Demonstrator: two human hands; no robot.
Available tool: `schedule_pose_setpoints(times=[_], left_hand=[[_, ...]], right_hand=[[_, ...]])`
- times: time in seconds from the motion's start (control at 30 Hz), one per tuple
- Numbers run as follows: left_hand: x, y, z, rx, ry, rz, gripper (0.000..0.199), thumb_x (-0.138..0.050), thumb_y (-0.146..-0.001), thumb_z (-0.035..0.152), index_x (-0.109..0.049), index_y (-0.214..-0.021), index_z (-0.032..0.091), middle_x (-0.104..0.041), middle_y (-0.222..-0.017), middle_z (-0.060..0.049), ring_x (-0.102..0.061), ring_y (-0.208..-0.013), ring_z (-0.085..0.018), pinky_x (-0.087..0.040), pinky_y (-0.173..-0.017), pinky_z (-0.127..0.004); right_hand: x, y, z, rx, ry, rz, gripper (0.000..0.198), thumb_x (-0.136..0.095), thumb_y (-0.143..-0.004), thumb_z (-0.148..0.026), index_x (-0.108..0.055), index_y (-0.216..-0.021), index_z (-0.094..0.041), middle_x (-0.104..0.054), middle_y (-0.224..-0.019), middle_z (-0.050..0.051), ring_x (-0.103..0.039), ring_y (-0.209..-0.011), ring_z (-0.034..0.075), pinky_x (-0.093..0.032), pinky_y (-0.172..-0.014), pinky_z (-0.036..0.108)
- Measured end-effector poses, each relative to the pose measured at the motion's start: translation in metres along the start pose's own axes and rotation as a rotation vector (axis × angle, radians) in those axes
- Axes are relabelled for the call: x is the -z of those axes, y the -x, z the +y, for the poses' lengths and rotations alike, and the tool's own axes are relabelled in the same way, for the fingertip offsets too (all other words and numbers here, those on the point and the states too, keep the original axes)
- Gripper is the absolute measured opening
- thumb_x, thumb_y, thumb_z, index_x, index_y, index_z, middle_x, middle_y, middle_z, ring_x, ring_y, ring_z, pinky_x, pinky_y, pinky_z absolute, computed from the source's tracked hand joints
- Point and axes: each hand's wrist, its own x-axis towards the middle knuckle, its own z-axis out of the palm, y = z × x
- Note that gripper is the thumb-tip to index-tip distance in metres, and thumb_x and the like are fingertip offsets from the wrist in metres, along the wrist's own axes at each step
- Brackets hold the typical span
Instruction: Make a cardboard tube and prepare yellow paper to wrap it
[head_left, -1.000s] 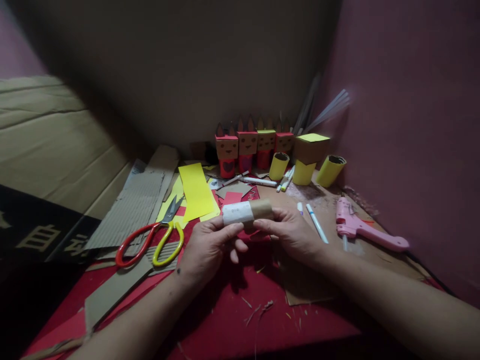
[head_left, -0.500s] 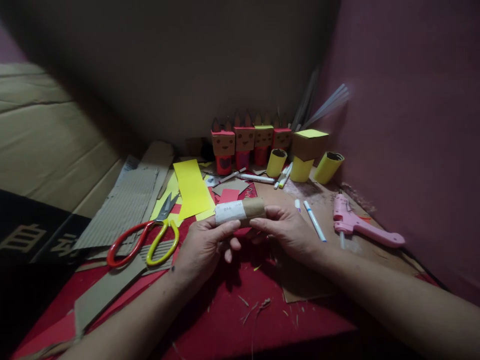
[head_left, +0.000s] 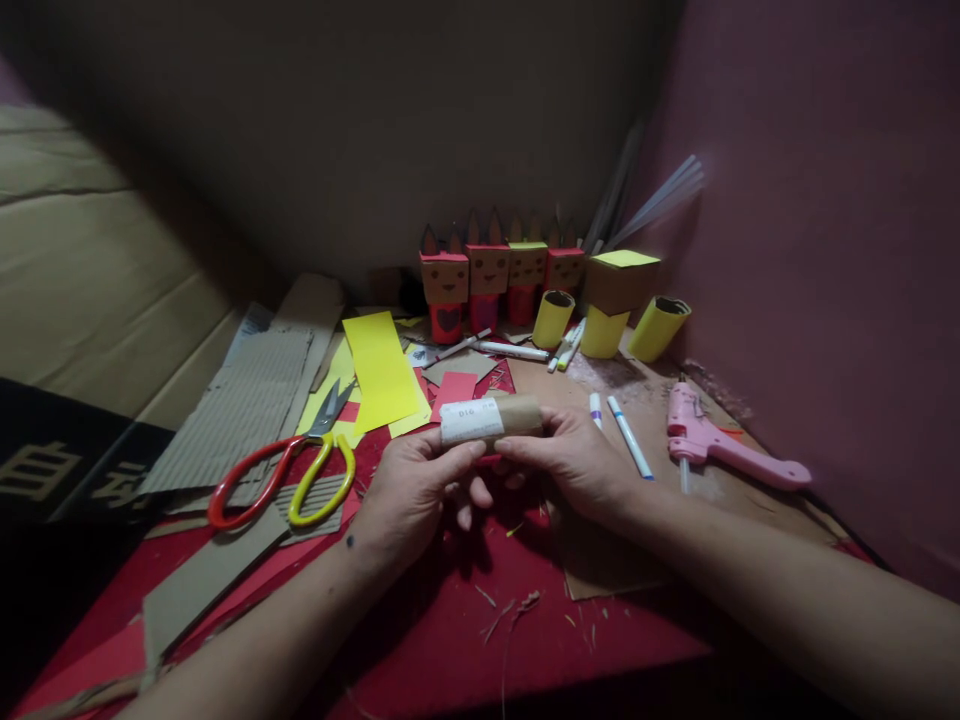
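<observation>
A small brown cardboard tube [head_left: 519,416] with a printed white label [head_left: 471,421] lies level between my two hands, above the red table top. My left hand [head_left: 420,480] grips its left end, thumb along the near side. At the other end, my right hand [head_left: 577,455] pinches the tube between thumb and fingers. Several fingertips are hidden behind and under it. Just left of my left hand rest scissors [head_left: 326,440] with one red and one yellow handle. Two capped markers, one blue-ended [head_left: 630,438] and one purple-ended [head_left: 595,408], lie beyond my right hand.
Several cardboard figures [head_left: 487,275] with faces stand at the back. Near them are yellow-wrapped tubes [head_left: 553,320] and a box-headed yellow one [head_left: 606,330]. A pink glue gun [head_left: 705,440] lies right. Yellow paper [head_left: 382,370] and corrugated cardboard [head_left: 232,410] cover the left.
The tube has shifted slightly right in the view and turned a little, so its printed label faces me more fully. Both hands still hold it.
</observation>
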Motion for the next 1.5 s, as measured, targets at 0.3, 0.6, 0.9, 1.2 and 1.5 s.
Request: schedule_pose_setpoints(times=[0.3, 0.6, 0.9, 1.2, 1.5], left_hand=[[0.0012, -0.0004, -0.001, 0.002, -0.026, 0.002, 0.019, -0.066, -0.077, 0.027, -0.068, -0.09, 0.013, -0.062, -0.048, 0.0, -0.05, -0.034, -0.009, -0.037, -0.033, -0.017], [0.0017, -0.0017, -0.0024, 0.004, 0.001, -0.08, 0.029, -0.061, -0.082, 0.027, -0.066, -0.105, 0.01, -0.064, -0.051, -0.003, -0.052, -0.035, -0.009, -0.037, -0.038, -0.017], [-0.0001, -0.0006, -0.0023, -0.005, -0.008, -0.047, 0.019, -0.064, -0.08, 0.029, -0.067, -0.088, 0.012, -0.065, -0.055, -0.003, -0.053, -0.037, -0.008, -0.037, -0.038, -0.017], [-0.0045, -0.0003, 0.0006, -0.014, 0.021, 0.013, 0.018, -0.066, -0.077, 0.025, -0.068, -0.088, 0.011, -0.063, -0.051, -0.001, -0.051, -0.036, -0.008, -0.04, -0.036, -0.016], [-0.0016, 0.0001, -0.0023, 0.012, -0.018, 0.046, 0.02, -0.071, -0.073, 0.028, -0.07, -0.083, 0.011, -0.064, -0.051, -0.002, -0.049, -0.034, -0.007, -0.036, -0.033, -0.015]], right_hand=[[-0.0041, 0.003, -0.0026, 0.008, -0.004, -0.008, 0.02, -0.072, -0.072, -0.026, -0.069, -0.089, -0.016, -0.067, -0.069, 0.001, -0.057, -0.056, 0.009, -0.044, -0.053, 0.021], [-0.0015, 0.0002, -0.005, -0.024, 0.028, 0.079, 0.017, -0.072, -0.07, -0.022, -0.069, -0.085, -0.015, -0.067, -0.069, 0.002, -0.055, -0.052, 0.009, -0.043, -0.05, 0.023], [-0.0003, 0.0005, -0.0061, -0.035, 0.049, 0.044, 0.011, -0.072, -0.069, -0.024, -0.07, -0.076, -0.015, -0.065, -0.062, 0.002, -0.054, -0.053, 0.01, -0.041, -0.048, 0.023], [-0.0041, 0.003, -0.0077, -0.009, 0.051, 0.089, 0.011, -0.073, -0.07, -0.024, -0.07, -0.077, -0.016, -0.066, -0.066, 0.001, -0.056, -0.054, 0.009, -0.042, -0.051, 0.022], [-0.0058, 0.0053, -0.0075, 0.046, 0.054, 0.068, 0.015, -0.073, -0.07, -0.024, -0.073, -0.083, -0.017, -0.068, -0.07, 0.001, -0.058, -0.059, 0.011, -0.046, -0.057, 0.024]])
